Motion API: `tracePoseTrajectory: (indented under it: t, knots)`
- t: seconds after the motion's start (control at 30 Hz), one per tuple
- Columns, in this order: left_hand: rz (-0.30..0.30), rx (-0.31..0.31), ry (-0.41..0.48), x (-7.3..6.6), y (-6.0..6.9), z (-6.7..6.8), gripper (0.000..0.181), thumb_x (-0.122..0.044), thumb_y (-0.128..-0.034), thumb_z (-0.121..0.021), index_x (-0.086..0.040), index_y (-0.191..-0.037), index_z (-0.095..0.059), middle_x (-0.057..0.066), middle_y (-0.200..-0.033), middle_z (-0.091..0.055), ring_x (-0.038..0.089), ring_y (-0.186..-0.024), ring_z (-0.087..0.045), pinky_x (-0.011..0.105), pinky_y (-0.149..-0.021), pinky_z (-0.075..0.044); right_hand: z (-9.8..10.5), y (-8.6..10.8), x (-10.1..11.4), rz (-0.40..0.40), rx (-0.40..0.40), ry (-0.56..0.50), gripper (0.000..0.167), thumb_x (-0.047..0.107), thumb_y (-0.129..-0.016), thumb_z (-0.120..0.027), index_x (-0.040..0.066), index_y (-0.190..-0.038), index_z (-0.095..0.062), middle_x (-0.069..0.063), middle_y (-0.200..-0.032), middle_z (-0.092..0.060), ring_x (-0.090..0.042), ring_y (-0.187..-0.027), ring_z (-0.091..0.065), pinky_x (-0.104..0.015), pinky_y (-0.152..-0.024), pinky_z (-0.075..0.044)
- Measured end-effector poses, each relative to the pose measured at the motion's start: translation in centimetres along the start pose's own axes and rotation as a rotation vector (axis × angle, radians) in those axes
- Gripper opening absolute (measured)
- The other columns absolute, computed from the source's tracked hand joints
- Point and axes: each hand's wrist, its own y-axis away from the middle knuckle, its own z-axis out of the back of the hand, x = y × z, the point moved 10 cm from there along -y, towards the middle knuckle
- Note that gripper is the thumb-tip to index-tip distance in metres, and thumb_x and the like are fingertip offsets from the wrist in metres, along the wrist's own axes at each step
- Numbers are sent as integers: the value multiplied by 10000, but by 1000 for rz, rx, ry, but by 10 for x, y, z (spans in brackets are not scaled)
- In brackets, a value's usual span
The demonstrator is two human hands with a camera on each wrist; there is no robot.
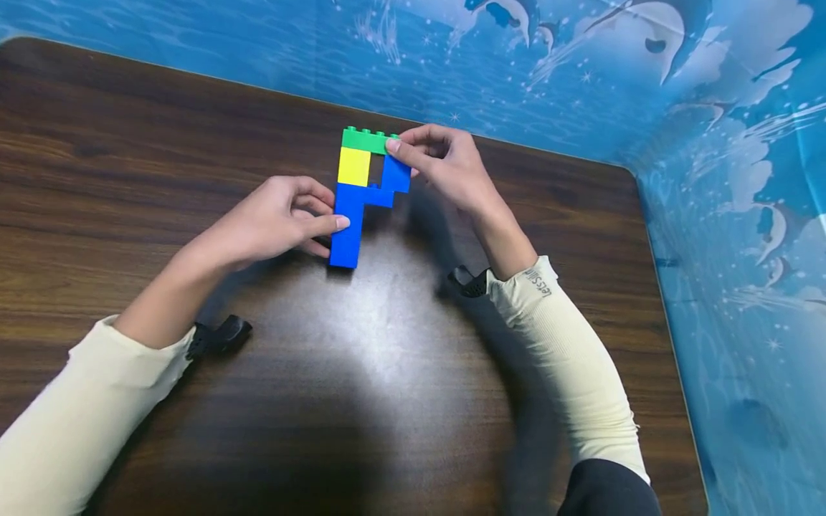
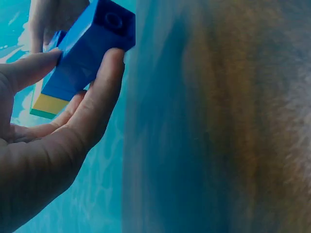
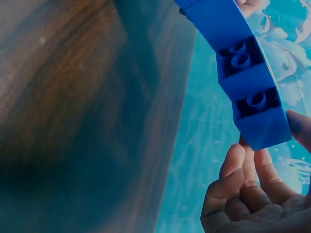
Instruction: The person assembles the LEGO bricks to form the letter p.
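Between both hands is an upright structure of toy building bricks. Its lower column is made of blue bricks (image 1: 346,236), with a yellow brick (image 1: 354,167) above on the left and a green brick (image 1: 364,141) across the top. A small gap shows beside the yellow brick. My left hand (image 1: 274,218) grips the blue column, thumb on the near face and fingers around the left side. At the upper right, my right hand (image 1: 454,168) pinches the green brick's end and the blue brick (image 1: 396,173) under it. Hollow undersides of the blue bricks (image 3: 257,99) show in the right wrist view.
A dark wood-grain table (image 1: 413,430) lies beneath the hands. Behind it and to the right hangs a blue sea-patterned sheet (image 1: 258,50) with dolphins. Each wrist carries a black device, one at the left cuff (image 1: 222,335), one at the right cuff (image 1: 467,282).
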Motion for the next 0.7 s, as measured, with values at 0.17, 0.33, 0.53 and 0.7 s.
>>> tracePoseTrajectory:
  t: [0.17,0.33,0.53,0.7]
  knots:
    - [31,37,1,9,-7,-8,571,-250,-1086,-664,99,-1482,-444,277,-1325,-612,223,-945,-783,402,-844,-674,-8,-8,-23,-121,52,-24,355,390,-1020,-746,116,-1245,-733,7,-996,-709,-334,-970,-665,-398,-760,-508]
    - [57,48,-34,16,-14,-12,532,-242,-1096,-643,117,-1446,-466,268,-1281,-638,187,-915,-772,368,-818,-673,-15,-12,-39,-198,103,-35,378,388,-1040,-720,104,-1289,-708,-14,-1108,-652,-261,-925,-654,-412,-820,-542]
    - [74,37,-51,18,-18,-13,504,-246,-1101,-634,121,-1414,-492,241,-1211,-661,164,-868,-771,343,-801,-671,-19,-16,-50,-244,129,15,413,392,-1072,-670,68,-1327,-680,-15,-1080,-642,-191,-893,-639,-357,-812,-562]
    - [67,3,-87,18,-18,-12,424,-223,-1106,-621,94,-1373,-535,232,-1220,-605,177,-862,-772,349,-799,-671,-26,-22,-58,-255,157,97,452,402,-1112,-586,18,-1342,-651,-51,-986,-613,-181,-873,-599,-321,-769,-570]
